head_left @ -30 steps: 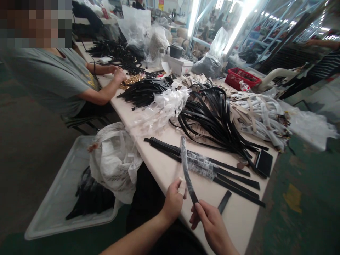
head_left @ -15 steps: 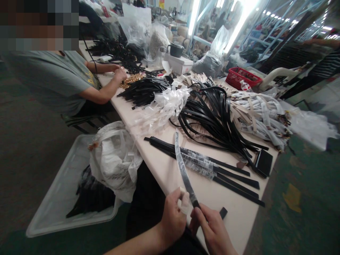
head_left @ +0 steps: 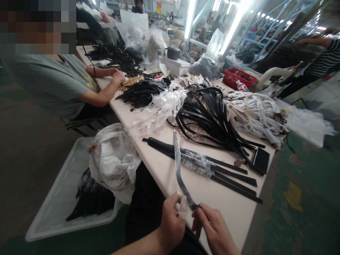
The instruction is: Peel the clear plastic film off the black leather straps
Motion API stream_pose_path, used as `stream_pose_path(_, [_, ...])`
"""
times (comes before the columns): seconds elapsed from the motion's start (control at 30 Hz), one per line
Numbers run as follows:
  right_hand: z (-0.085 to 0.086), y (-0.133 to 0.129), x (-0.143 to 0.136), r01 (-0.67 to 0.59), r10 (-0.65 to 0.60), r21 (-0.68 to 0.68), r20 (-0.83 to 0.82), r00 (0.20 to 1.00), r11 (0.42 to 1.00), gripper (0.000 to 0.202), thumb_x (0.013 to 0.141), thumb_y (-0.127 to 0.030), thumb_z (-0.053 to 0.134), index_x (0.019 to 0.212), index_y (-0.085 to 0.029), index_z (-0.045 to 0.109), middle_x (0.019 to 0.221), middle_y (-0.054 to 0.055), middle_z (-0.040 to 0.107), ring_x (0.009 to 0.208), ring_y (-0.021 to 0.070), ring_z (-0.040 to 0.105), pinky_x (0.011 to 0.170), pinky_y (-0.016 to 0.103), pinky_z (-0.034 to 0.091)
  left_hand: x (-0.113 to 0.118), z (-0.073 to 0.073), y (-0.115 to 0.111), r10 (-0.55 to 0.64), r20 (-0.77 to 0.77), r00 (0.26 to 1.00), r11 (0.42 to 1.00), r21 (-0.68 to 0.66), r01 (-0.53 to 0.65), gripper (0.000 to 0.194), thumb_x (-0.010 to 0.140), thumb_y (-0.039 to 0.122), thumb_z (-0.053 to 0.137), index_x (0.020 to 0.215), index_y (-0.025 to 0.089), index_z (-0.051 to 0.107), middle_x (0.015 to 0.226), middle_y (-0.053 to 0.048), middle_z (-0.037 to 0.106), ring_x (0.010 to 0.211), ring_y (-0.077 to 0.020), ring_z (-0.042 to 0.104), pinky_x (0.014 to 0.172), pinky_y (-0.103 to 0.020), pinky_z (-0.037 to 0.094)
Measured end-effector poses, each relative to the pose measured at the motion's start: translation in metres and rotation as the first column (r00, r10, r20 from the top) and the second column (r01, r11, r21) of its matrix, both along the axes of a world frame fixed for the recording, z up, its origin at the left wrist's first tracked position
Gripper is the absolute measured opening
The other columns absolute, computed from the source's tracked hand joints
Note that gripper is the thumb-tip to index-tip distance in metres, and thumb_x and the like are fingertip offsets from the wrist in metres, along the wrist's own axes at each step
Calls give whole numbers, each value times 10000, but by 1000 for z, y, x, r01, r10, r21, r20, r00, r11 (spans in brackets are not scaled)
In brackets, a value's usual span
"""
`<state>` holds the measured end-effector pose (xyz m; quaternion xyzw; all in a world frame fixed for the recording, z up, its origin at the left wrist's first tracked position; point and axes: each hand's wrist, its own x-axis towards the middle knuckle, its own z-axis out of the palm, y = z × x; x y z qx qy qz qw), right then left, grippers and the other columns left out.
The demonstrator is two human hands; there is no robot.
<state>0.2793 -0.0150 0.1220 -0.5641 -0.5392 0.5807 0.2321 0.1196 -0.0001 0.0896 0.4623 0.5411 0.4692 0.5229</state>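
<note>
My right hand [head_left: 211, 225] pinches the near end of a black strap [head_left: 178, 166] wrapped in clear plastic film. The strap runs away from me over the table and bends just ahead of my fingers. Close on its left, my left hand [head_left: 172, 217] is closed, with white wrapping on a finger; whatever it may hold is hidden. Beyond both hands lies a row of black straps [head_left: 236, 184], with crumpled clear film [head_left: 195, 164] bunched around their middles. The held strap's far part crosses over this row.
A heap of black straps [head_left: 212, 113] and crumpled clear plastic [head_left: 170, 101] cover the far table. A black phone-like object [head_left: 261, 160] lies at the right edge. At lower left stands a white tray [head_left: 47, 209] with a white sack [head_left: 111, 156]. A co-worker [head_left: 53, 81] sits left.
The strap bends more sharply near my right hand. A black end that stuck out beyond the right hand no longer shows. The view has shifted slightly.
</note>
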Motion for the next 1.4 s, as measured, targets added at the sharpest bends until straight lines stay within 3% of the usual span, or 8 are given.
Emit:
stream_pose_path(0.2, [18,-5,10,-174,163,80,127,978,981,505,1015,-499,354,730,-177,619,513,13,601,480,129,562,519,212,412,-8,14,-15,122,132,984,991,-68,-114,368,939,451,531,674,197,517,587,8,511,539,-125,469,542,-240,383])
stream_pose_path(0.33, [21,-15,12,-150,151,106,4,989,983,521,1002,-530,353,791,-169,665,538,13,582,486,130,554,512,217,410,-6,33,-9,-29,421,907,991,-107,81,375,915,537,531,880,178,634,773,-62,658,676,-188,598,623,-285,459])
stream_pose_path(0.47, [8,-18,5,24,-26,-22,-57,998,999,541,984,-599,349,803,-165,617,497,-3,552,395,116,499,423,207,367,18,45,8,-11,604,797,942,-261,211,427,967,539,427,1033,166,624,1050,-136,689,860,-235,656,617,-285,465])
stream_pose_path(0.67, [5,-9,0,154,-153,-11,50,987,988,601,972,-632,355,675,-166,593,498,34,575,395,108,474,393,204,322,46,39,2,-14,532,847,955,-243,168,435,951,548,471,823,162,626,775,-80,677,602,-149,569,500,-246,365])
stream_pose_path(0.93, [-3,-16,3,-20,23,121,-18,1000,992,472,1013,-523,350,914,-162,637,563,-10,554,483,121,494,511,219,384,34,39,18,208,541,815,882,-464,83,468,887,602,521,802,146,584,774,-120,719,662,-204,654,508,-247,392])
stream_pose_path(1.23, [10,-35,-8,-71,54,243,75,996,967,473,1019,-453,365,688,-192,579,584,19,579,534,140,556,535,228,395,37,48,-31,251,578,777,841,-527,120,453,851,630,570,802,180,574,846,-83,721,720,-194,640,643,-293,485])
stream_pose_path(1.33, [19,-40,-5,-12,-2,234,59,998,972,464,1009,-485,372,804,-183,658,560,23,599,492,149,563,520,237,417,33,62,-36,189,570,799,857,-493,149,499,862,649,534,838,163,646,910,-120,728,665,-203,632,544,-288,454])
stream_pose_path(1.4, [25,-41,-2,59,-65,207,22,998,977,459,988,-533,399,923,-174,679,569,27,618,491,161,571,509,244,432,32,70,-39,70,551,832,883,-422,205,493,855,625,566,893,155,709,1051,-152,720,791,-248,660,602,-314,485])
